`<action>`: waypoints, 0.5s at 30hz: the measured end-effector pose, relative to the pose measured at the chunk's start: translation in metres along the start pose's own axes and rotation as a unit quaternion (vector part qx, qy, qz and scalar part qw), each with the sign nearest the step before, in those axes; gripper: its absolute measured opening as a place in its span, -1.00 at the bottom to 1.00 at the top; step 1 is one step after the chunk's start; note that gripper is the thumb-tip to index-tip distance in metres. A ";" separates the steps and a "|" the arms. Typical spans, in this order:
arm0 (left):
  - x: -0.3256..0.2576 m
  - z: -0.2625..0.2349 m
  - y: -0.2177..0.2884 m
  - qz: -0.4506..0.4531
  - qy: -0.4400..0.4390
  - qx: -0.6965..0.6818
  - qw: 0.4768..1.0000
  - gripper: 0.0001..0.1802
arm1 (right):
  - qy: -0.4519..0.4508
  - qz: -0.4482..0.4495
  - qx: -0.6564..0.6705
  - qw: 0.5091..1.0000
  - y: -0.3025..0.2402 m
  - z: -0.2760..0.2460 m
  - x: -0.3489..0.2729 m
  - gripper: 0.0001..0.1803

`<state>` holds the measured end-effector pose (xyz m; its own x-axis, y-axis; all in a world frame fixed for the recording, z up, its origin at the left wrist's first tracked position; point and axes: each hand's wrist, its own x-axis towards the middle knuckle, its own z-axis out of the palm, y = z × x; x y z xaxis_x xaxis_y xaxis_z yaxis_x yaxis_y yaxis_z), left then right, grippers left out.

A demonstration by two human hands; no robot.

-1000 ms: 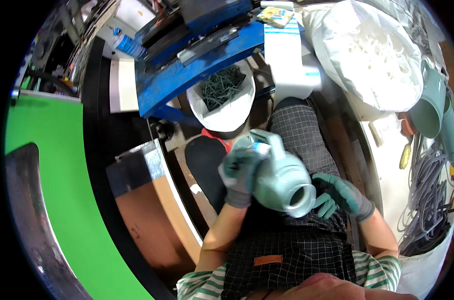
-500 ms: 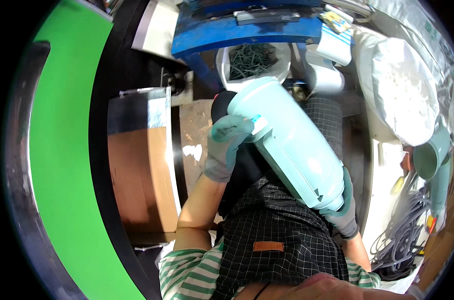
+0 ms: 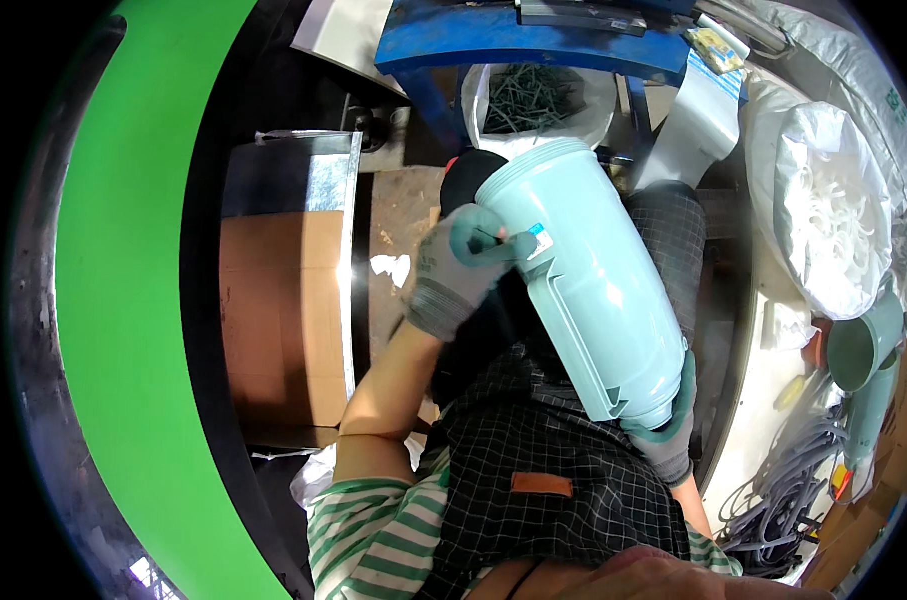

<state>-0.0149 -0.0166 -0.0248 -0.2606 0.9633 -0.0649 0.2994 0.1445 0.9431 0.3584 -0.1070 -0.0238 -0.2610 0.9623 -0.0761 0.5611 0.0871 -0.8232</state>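
A large pale turquoise plastic canister (image 3: 593, 290) lies tilted across my lap, its wide threaded mouth up and away from me and its closed base toward my body. My left hand (image 3: 458, 268), in a grey and green glove, presses on a small sticker on the canister's side near the mouth. The gloved right hand (image 3: 668, 425) cups the base from underneath and is mostly hidden by it. I wear a black checked apron over a green striped shirt.
A cardboard box with a metal edge (image 3: 283, 300) stands at my left. Ahead are a white bag of dark screws (image 3: 533, 100) and a blue metal frame (image 3: 543, 45). A sack of white parts (image 3: 833, 210) and grey cables (image 3: 793, 500) lie to the right.
The canister has swung from pointing its open mouth at me to lying lengthwise with its side showing. My left hand has shifted onto the sticker; my right hand has slid under the base.
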 end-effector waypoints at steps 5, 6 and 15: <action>0.009 -0.005 -0.015 0.209 0.116 0.173 0.956 -0.18 | -0.039 0.084 0.222 0.971 0.019 -0.027 0.010 0.47; 0.013 -0.007 -0.039 0.319 0.099 0.205 0.920 -0.08 | -0.076 0.150 0.345 0.924 0.031 -0.042 0.014 0.46; 0.130 0.072 0.057 0.175 -0.021 -0.106 0.979 -0.38 | 0.009 0.061 0.296 0.953 0.005 -0.089 0.025 0.62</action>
<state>0.0345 0.1335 -0.0033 -0.1362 0.9547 0.2647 0.1647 -0.2417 0.9563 0.4250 -0.0599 0.0199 -0.2056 0.9610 -0.1853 0.0432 -0.1802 -0.9827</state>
